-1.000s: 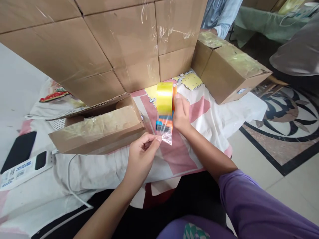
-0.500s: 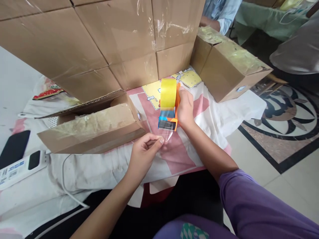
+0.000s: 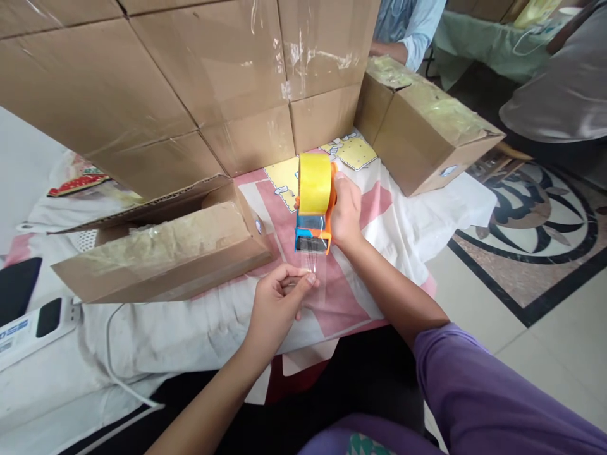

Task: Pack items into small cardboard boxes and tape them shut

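My right hand (image 3: 348,213) grips an orange and blue tape dispenser (image 3: 313,235) that carries a yellowish roll of clear tape (image 3: 315,183), held upright over a pink and white cloth (image 3: 379,215). My left hand (image 3: 279,302) pinches the loose end of the clear tape strip (image 3: 312,266) just below the dispenser's blade. A small cardboard box (image 3: 165,256) with a wrapped top lies to the left of both hands, its flap open behind it.
A wall of stacked cardboard boxes (image 3: 190,82) stands behind. Another box (image 3: 422,133) sits at the right rear. A white power strip (image 3: 28,325) and a dark phone (image 3: 16,281) lie at far left. Another person's sleeve (image 3: 408,31) shows at the top. Patterned floor tile (image 3: 535,215) lies to the right.
The dispenser has tilted and shifted slightly while my left hand drew the tape end down and toward me, lengthening the strip. The view has drifted a little.
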Tool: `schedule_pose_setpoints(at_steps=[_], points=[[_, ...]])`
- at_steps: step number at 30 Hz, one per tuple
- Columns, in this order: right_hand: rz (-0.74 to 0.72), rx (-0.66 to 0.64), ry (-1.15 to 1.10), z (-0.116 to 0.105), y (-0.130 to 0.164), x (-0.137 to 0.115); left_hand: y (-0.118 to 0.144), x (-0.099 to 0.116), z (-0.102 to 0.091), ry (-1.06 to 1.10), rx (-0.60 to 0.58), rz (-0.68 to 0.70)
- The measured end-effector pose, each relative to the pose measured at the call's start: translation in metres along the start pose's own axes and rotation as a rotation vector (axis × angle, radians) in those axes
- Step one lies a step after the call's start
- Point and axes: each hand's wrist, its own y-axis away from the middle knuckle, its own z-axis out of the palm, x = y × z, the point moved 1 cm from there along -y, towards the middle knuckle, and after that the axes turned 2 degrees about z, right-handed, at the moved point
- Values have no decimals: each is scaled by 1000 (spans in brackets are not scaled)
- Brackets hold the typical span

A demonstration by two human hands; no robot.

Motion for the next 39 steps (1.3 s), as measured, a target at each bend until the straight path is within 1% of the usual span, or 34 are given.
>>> schedule_pose_setpoints(at_steps=[4,6,9,11,13,15,19,22,27,32,35,39], points=[[31,42,28,4,6,0,4,2,12,35,-33,-29],[72,78,-17,5,10,-3,4,0,17,64,-61,-60],[146,169,-226,4,11,-10,4,-5,19,82,-70,-78],[177,239,-399,1,8,-15,4,-8,16,78,-54,-67],[194,273,-530,-2,4,-20,4,-10,13,69,-42,-57],[216,239,-605,-4,1,-25,3,-11,11,55,-36,-60],[253,108,-696,-5,1,-29,2,-12,12,37,-41,-55],[244,70,-737,-3,2,-28,-1,-11,11,28,-42,-45],[257,75,-759,-2,3,-24,0,-10,4,-46,4,-51],[195,96,-765,-5,5,-26,7,-9,3,-196,54,22],[166,120,-705,-7,6,-24,10,-2,-1,-280,63,61],[168,138,-647,-5,6,-19,11,14,-12,-428,44,79]])
